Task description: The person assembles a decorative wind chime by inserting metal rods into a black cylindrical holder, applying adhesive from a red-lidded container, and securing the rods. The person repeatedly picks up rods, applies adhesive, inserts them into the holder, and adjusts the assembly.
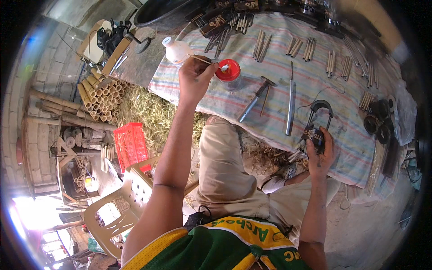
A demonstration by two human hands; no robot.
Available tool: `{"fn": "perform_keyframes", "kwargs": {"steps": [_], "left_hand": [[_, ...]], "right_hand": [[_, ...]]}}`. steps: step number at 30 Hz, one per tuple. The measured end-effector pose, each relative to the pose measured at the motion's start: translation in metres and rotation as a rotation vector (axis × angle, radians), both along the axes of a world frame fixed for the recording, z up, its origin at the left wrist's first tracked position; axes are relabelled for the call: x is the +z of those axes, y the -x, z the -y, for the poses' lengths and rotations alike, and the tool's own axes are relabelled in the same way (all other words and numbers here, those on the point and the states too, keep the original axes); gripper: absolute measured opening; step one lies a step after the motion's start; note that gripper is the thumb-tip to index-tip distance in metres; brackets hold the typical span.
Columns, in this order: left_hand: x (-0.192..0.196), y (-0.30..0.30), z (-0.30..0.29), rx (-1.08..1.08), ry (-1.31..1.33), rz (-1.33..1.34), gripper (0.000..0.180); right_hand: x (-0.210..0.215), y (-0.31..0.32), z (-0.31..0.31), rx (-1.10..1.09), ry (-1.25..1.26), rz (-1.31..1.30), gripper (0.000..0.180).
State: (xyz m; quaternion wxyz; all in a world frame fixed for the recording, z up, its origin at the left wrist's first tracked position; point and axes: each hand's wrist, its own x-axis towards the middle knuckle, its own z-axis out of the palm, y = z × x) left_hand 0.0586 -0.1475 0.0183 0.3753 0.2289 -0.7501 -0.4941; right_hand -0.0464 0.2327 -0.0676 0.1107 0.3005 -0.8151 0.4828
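Observation:
My left hand (196, 77) pinches a thin stick (203, 59) above the table. The stick's tip is close to a white dab (224, 68) on the red lid (229, 70) of a clear jar (232, 84); whether it touches cannot be made out. To the left of the jar stands a white plastic bottle (177, 50). My right hand (321, 156) is wrapped round a dark piece with a pale flower pattern (312, 134). Two rods rise from this piece to a black curved top (321, 105). My palm and fingers partly cover its lower end.
On the striped cloth (180, 87) lie a hammer (255, 100), a thin brown stick (265, 101) and a long metal rod (290, 105). Bundles of short tubes (262, 45) line the far side. Black rings (384, 133) sit at the right. A red crate (130, 146) and plastic chair (114, 216) stand left.

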Motion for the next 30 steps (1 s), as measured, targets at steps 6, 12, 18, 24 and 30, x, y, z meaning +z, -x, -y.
{"fn": "perform_keyframes", "kwargs": {"steps": [6,12,18,24,30], "left_hand": [[0.014,-0.005,-0.013,-0.107,-0.365,-0.147,0.013],[0.008,0.005,-0.074,-0.348,-0.640,-0.223,0.014],[-0.026,0.020,-0.167,-0.554,-0.654,-0.015,0.019],[-0.042,0.032,-0.197,-0.553,-0.723,0.008,0.022],[-0.047,0.036,-0.198,-0.563,-0.664,0.061,0.023]], "right_hand": [[0.006,-0.003,0.003,-0.021,-0.015,0.027,0.051],[0.007,-0.003,0.002,-0.007,-0.011,0.059,0.055],[0.005,-0.005,0.003,0.056,0.110,0.134,0.054],[0.006,-0.003,0.005,0.049,0.089,0.054,0.053],[0.006,-0.004,0.003,0.047,0.091,0.102,0.054]]}}
